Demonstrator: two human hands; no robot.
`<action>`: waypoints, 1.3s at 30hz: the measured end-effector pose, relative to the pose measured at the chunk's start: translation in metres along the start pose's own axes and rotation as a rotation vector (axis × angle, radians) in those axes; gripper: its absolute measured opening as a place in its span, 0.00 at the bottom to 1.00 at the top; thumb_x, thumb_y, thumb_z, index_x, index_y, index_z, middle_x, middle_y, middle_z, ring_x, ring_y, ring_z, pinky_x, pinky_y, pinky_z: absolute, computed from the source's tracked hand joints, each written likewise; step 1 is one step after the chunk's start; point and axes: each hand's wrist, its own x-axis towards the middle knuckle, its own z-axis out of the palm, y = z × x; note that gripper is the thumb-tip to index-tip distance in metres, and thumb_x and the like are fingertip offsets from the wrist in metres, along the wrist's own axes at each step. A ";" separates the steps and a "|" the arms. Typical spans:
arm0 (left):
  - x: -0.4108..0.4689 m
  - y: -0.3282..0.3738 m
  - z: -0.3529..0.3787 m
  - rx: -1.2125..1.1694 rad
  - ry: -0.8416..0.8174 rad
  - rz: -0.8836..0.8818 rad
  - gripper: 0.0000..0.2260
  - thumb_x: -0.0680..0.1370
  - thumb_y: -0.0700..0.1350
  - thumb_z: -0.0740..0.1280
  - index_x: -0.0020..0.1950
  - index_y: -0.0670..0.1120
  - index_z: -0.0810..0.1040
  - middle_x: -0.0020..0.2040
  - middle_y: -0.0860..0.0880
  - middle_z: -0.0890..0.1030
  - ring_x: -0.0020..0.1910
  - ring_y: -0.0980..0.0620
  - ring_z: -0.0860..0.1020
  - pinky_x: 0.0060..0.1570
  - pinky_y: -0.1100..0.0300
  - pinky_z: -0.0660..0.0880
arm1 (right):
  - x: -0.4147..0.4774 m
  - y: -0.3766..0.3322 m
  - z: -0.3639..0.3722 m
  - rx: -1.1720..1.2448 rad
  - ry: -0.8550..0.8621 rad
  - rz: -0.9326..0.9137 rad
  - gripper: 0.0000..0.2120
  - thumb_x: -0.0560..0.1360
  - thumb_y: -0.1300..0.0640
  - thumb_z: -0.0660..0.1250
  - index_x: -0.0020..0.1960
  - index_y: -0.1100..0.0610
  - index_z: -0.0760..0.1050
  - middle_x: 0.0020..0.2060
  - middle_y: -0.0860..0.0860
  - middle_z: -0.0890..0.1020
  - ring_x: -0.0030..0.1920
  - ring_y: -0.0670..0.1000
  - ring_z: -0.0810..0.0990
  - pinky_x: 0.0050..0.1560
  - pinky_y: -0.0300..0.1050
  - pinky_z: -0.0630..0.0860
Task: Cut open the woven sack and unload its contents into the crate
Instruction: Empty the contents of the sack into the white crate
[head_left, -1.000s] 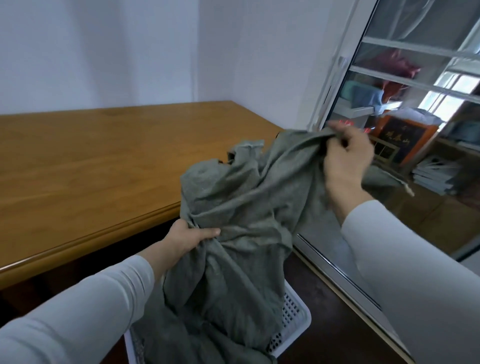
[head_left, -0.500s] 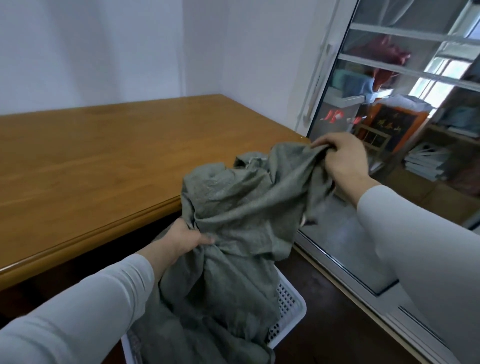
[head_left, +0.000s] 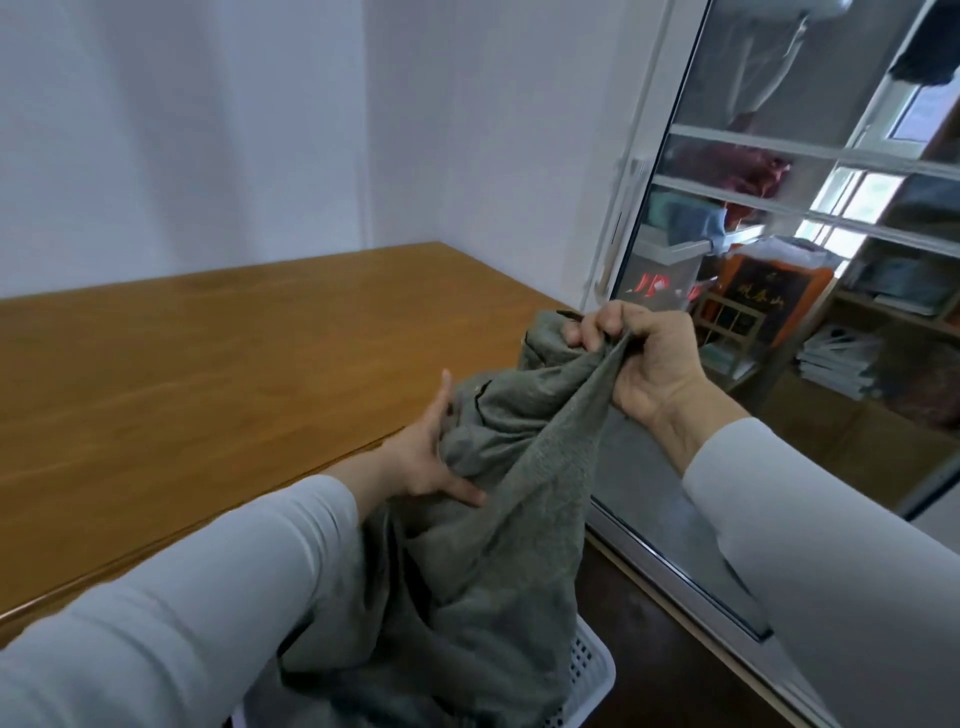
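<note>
Fingers (head_left: 592, 330) of the right hand (head_left: 652, 366) are curled tight round a bunched top end of a grey-green cloth (head_left: 498, 551), holding it up just off the right end of the wooden table (head_left: 208, 374). The left hand (head_left: 423, 460) sits lower and to the left, thumb up and one finger stretched along the folds, spread against the bundle's side rather than closed on it. From the right fingers the cloth runs steeply down and back toward the person. Its lower end is heaped in the white perforated crate (head_left: 592, 680), which stands on the dark floor (head_left: 691, 675) below the table's front edge. No woven sack can be made out, so this looks like the unloading stage. The crate lies almost straight beneath the left hand, the nearer of the two, so the right hand would have to come down and inward to drop the rest in. Room is tight, with the table edge on the left and the glass door (head_left: 779, 270) and its frame close on the right. Loose folds could spill over the crate's rim.
</note>
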 end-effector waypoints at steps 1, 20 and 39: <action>0.000 0.001 0.004 0.096 -0.005 -0.036 0.44 0.68 0.42 0.77 0.77 0.49 0.54 0.69 0.47 0.71 0.69 0.47 0.69 0.64 0.57 0.67 | -0.002 -0.003 -0.003 0.017 -0.018 0.011 0.11 0.55 0.66 0.51 0.19 0.58 0.68 0.19 0.55 0.68 0.30 0.53 0.71 0.41 0.44 0.71; -0.016 0.066 -0.072 -1.108 0.289 -0.051 0.14 0.82 0.47 0.55 0.55 0.41 0.77 0.45 0.43 0.82 0.44 0.45 0.81 0.38 0.52 0.78 | 0.001 0.010 -0.032 -1.054 -0.159 0.207 0.58 0.54 0.50 0.78 0.76 0.42 0.48 0.76 0.54 0.59 0.73 0.57 0.63 0.71 0.61 0.64; 0.015 -0.097 0.115 0.377 -0.131 0.120 0.61 0.62 0.64 0.74 0.75 0.54 0.28 0.79 0.53 0.47 0.78 0.53 0.43 0.72 0.46 0.30 | -0.050 0.161 -0.111 -0.498 0.339 0.920 0.17 0.82 0.50 0.53 0.49 0.60 0.74 0.31 0.55 0.82 0.40 0.55 0.75 0.51 0.49 0.71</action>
